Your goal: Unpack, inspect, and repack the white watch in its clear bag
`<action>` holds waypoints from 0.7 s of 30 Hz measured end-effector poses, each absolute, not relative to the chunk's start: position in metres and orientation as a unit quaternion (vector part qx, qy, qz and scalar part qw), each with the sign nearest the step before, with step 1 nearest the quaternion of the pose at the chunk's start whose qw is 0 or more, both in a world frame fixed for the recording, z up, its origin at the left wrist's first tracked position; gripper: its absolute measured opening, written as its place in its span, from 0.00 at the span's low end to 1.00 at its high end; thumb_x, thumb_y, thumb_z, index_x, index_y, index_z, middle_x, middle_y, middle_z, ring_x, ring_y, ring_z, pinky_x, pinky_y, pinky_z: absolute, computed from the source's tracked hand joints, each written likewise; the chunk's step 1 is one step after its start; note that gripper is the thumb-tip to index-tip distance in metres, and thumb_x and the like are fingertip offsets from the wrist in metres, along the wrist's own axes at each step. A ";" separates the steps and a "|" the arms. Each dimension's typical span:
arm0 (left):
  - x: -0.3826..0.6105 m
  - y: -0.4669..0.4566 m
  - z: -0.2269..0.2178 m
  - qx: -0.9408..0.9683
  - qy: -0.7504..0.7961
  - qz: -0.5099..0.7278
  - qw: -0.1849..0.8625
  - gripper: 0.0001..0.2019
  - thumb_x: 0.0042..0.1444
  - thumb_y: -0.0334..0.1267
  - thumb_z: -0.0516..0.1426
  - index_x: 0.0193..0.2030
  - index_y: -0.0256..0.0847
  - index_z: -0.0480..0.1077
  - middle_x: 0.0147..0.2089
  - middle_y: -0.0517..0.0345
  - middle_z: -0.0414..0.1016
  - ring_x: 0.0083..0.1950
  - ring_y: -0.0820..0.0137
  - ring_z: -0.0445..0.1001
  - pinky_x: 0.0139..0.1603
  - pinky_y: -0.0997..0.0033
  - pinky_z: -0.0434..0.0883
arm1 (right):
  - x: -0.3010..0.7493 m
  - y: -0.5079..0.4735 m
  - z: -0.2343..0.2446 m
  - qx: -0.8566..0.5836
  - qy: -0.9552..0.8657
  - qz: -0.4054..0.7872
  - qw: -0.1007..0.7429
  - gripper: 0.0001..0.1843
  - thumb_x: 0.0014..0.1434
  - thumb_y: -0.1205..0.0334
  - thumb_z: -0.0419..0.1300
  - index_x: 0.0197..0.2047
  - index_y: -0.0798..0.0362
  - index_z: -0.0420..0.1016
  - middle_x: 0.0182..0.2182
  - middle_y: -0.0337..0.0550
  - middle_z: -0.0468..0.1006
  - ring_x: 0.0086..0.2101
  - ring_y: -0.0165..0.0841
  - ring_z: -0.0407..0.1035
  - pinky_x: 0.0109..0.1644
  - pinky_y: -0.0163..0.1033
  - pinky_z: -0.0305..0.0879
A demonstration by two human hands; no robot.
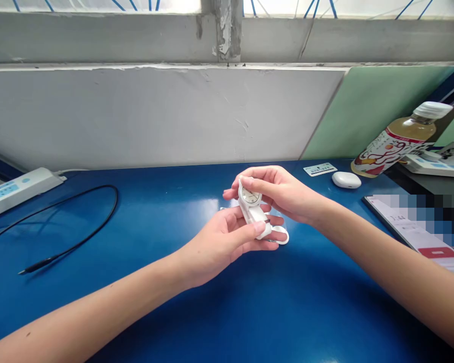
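A white wristwatch (pixel 251 196) with a round dial is held between my two hands, over the middle of the blue desk. My left hand (pixel 232 234) grips its white strap, thumb on top and fingers beneath. The thumb of my right hand (pixel 283 191) presses at the edge of the watch case, and its other fingers curl behind it. Beside my left fingertips shows a white rounded piece (pixel 283 235), partly hidden by the fingers; what it belongs to I cannot tell.
A black cable (pixel 115 201) loops across the left of the blue desk (pixel 166 312), near a white power strip (pixel 22 189). At the right are a small printed card (pixel 320 169), a white earbud case (pixel 346 180), a drink bottle (pixel 397 141) and a phone-like screen (pixel 412 227). A wall stands behind.
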State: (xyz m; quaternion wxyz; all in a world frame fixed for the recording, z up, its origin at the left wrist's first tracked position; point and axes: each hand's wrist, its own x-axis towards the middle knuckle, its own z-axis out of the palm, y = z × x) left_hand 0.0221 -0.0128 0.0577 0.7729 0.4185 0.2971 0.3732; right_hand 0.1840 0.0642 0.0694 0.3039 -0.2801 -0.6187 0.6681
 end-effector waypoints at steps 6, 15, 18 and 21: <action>0.022 -0.012 0.056 0.407 0.298 0.371 0.780 0.12 0.64 0.34 0.60 0.52 0.31 0.75 0.54 0.37 0.76 0.52 0.58 0.78 0.50 0.63 0.75 | 0.182 0.061 0.070 -0.310 -0.606 0.656 0.327 0.15 0.60 0.47 0.65 0.38 0.52 0.80 0.32 0.45 0.84 0.25 0.31 0.75 0.20 0.31 0.63; 0.025 -0.013 0.052 0.407 0.328 0.369 0.768 0.13 0.65 0.39 0.61 0.51 0.33 0.75 0.50 0.42 0.79 0.50 0.61 0.79 0.50 0.62 0.74 | 0.178 0.061 0.067 -0.332 -0.564 0.649 0.388 0.15 0.58 0.49 0.66 0.37 0.53 0.80 0.31 0.46 0.84 0.27 0.32 0.76 0.28 0.34 0.71; 0.026 -0.014 0.051 0.393 0.313 0.368 0.783 0.13 0.67 0.40 0.58 0.50 0.32 0.75 0.42 0.47 0.80 0.43 0.65 0.80 0.47 0.65 0.74 | 0.178 0.063 0.065 -0.315 -0.536 0.699 0.353 0.12 0.60 0.52 0.65 0.35 0.53 0.80 0.34 0.46 0.85 0.32 0.33 0.78 0.36 0.36 0.74; 0.026 -0.015 0.050 0.379 0.284 0.355 0.806 0.12 0.67 0.39 0.58 0.49 0.31 0.75 0.41 0.46 0.80 0.41 0.63 0.81 0.48 0.63 0.74 | 0.178 0.063 0.067 -0.279 -0.477 0.775 0.307 0.11 0.64 0.55 0.61 0.38 0.53 0.80 0.41 0.48 0.85 0.42 0.37 0.79 0.49 0.40 0.74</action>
